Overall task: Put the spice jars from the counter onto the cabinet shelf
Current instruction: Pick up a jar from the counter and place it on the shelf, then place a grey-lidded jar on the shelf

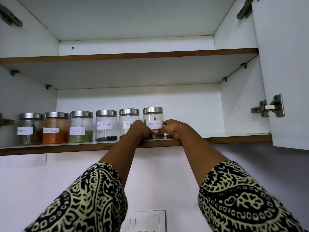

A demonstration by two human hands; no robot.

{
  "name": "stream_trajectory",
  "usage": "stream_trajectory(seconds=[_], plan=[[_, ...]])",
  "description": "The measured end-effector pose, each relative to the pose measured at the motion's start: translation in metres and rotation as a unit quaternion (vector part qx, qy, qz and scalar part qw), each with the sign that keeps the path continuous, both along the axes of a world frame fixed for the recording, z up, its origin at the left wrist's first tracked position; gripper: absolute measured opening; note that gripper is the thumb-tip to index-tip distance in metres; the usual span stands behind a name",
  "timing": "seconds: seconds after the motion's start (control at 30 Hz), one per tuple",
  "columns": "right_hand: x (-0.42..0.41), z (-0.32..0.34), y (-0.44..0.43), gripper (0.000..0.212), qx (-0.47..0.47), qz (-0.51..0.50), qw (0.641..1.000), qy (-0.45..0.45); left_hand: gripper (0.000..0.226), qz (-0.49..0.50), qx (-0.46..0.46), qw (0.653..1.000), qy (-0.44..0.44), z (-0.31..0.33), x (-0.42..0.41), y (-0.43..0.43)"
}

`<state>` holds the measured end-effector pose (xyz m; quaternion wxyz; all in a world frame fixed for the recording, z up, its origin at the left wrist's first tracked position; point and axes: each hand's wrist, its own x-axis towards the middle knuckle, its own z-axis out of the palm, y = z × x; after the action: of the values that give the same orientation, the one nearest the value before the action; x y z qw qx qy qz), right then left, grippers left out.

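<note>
Several glass spice jars with steel lids stand in a row on the lower cabinet shelf (217, 139). From the left: a dark-spice jar (30, 129), a red chilli powder jar (56, 128), a fennel jar (81, 127), a black pepper jar (106, 125), a cloves jar (127, 118), and at the right end a cinnamon jar (153, 117). My left hand (139, 130) and my right hand (173, 128) grip the cinnamon jar's lower half from either side. It stands upright on the shelf. My left hand hides part of the cloves jar.
The shelf to the right of the cinnamon jar is bare up to the cabinet side. The upper shelf (133, 55) holds nothing visible. The open cabinet door (287, 72) with its hinge (270, 107) stands at the right. A switch plate (145, 221) sits on the wall below.
</note>
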<state>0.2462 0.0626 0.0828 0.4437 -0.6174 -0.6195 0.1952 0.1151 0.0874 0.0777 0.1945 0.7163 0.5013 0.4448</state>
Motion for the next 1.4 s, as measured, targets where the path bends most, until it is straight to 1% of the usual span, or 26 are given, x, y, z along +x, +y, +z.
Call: stream_trajectory(seconds=[0.07, 0.13, 0.17, 0.23, 0.3, 0.37, 0.4, 0.47, 0.53, 0.6, 0.67, 0.73, 0.83, 0.9, 1.03, 1.13, 1.2, 1.23, 1.3, 1.37, 1.4], plan=[[-0.004, -0.001, -0.013, 0.066, 0.015, -0.029, 0.999, -0.016, 0.032, 0.037, 0.033, 0.999, 0.02, -0.004, 0.001, -0.009], [-0.008, -0.003, -0.027, 0.069, 0.025, -0.053, 0.998, -0.025, 0.021, 0.074, 0.075, 0.994, 0.037, -0.009, 0.0, -0.018], [-0.01, -0.002, -0.034, 0.067, 0.028, -0.061, 0.997, -0.039, 0.017, 0.086, 0.093, 0.991, 0.04, -0.01, -0.001, -0.022], [-0.018, -0.006, -0.055, 0.063, 0.038, -0.081, 0.993, -0.077, 0.018, 0.092, 0.124, 0.987, 0.047, -0.016, -0.003, -0.03], [-0.025, -0.015, -0.077, 0.059, 0.074, -0.082, 0.989, -0.103, 0.022, 0.074, 0.159, 0.984, 0.043, -0.026, -0.006, -0.042], [-0.033, -0.034, -0.098, 0.055, 0.137, -0.081, 0.982, -0.101, 0.036, 0.028, 0.21, 0.977, 0.017, -0.045, -0.012, -0.061], [-0.036, -0.045, -0.108, 0.058, 0.174, -0.081, 0.978, -0.088, 0.042, 0.008, 0.243, 0.97, -0.004, -0.056, -0.016, -0.07], [-0.044, -0.075, -0.132, 0.062, 0.213, -0.074, 0.973, -0.056, 0.043, -0.02, 0.292, 0.956, -0.027, -0.084, -0.028, -0.088], [-0.053, -0.107, -0.154, 0.06, 0.219, -0.07, 0.972, -0.042, 0.039, -0.047, 0.297, 0.953, -0.033, -0.114, -0.039, -0.104], [-0.06, -0.138, -0.171, 0.055, 0.213, -0.075, 0.974, -0.026, 0.036, -0.068, 0.277, 0.957, -0.055, -0.142, -0.049, -0.119], [-0.07, -0.178, -0.189, 0.05, 0.187, -0.077, 0.979, 0.001, 0.034, -0.09, 0.242, 0.963, -0.079, -0.177, -0.06, -0.136], [-0.081, -0.221, -0.209, 0.044, 0.15, -0.071, 0.986, 0.031, 0.032, -0.128, 0.186, 0.971, -0.076, -0.219, -0.071, -0.154], [-0.093, -0.292, -0.236, 0.039, 0.074, -0.062, 0.993, 0.072, 0.03, -0.19, 0.094, 0.976, -0.051, -0.29, -0.087, -0.18], [-0.095, -0.341, -0.251, 0.04, 0.019, -0.06, 0.993, 0.104, 0.03, -0.228, 0.034, 0.973, -0.032, -0.34, -0.097, -0.2], [-0.101, -0.429, -0.279, 0.044, -0.119, -0.073, 0.985, 0.105, 0.034, -0.242, -0.081, 0.966, 0.027, -0.432, -0.116, -0.229], [-0.106, -0.485, -0.303, 0.041, -0.2, -0.106, 0.971, 0.082, 0.045, -0.25, -0.164, 0.951, 0.078, -0.481, -0.133, -0.246], [-0.109, -0.518, -0.316, 0.038, -0.267, -0.125, 0.953, 0.072, 0.059, -0.252, -0.21, 0.939, 0.1, -0.508, -0.143, -0.253], [-0.109, -0.533, -0.321, 0.04, -0.303, -0.132, 0.942, 0.06, 0.067, -0.253, -0.224, 0.934, 0.115, -0.519, -0.146, -0.256], [-0.111, -0.56, -0.326, 0.052, -0.363, -0.129, 0.921, 0.051, 0.085, -0.257, -0.24, 0.926, 0.133, -0.535, -0.149, -0.259], [-0.116, -0.577, -0.325, 0.065, -0.372, -0.114, 0.918, 0.079, 0.097, -0.263, -0.255, 0.924, 0.111, -0.543, -0.146, -0.261], [-0.12, -0.582, -0.323, 0.069, -0.362, -0.11, 0.92, 0.103, 0.097, -0.264, -0.259, 0.924, 0.095, -0.545, -0.144, -0.261]])
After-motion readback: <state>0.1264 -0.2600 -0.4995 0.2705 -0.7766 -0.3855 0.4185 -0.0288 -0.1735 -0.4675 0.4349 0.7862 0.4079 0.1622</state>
